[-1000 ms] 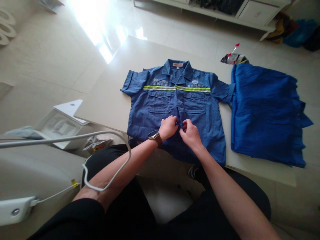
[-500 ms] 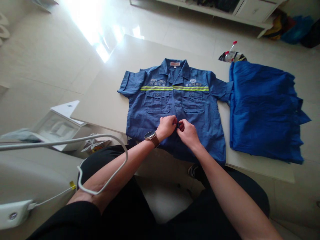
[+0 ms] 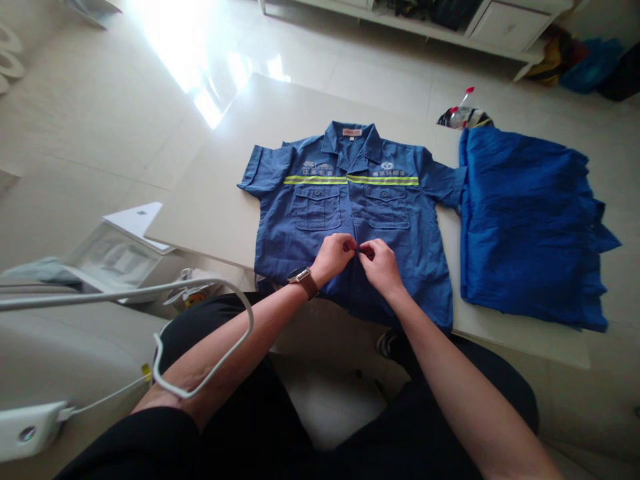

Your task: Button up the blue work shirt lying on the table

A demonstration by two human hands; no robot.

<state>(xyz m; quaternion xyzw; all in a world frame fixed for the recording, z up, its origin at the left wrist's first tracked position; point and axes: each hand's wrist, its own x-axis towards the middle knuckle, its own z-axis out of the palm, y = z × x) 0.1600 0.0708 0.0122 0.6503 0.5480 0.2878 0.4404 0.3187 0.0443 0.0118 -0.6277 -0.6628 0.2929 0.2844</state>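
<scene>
Head view: here's the blue shirt (image 3: pixel 327 207), face up on the table (image 3: pixel 210 193). My left hand (image 3: pixel 334 257) and right hand (image 3: pixel 381 267) are curled nearly closed, fingertips pinching its front placket (image 3: pixel 352 217). I'd want both edges level here, tugging gently, no puckers.
</scene>
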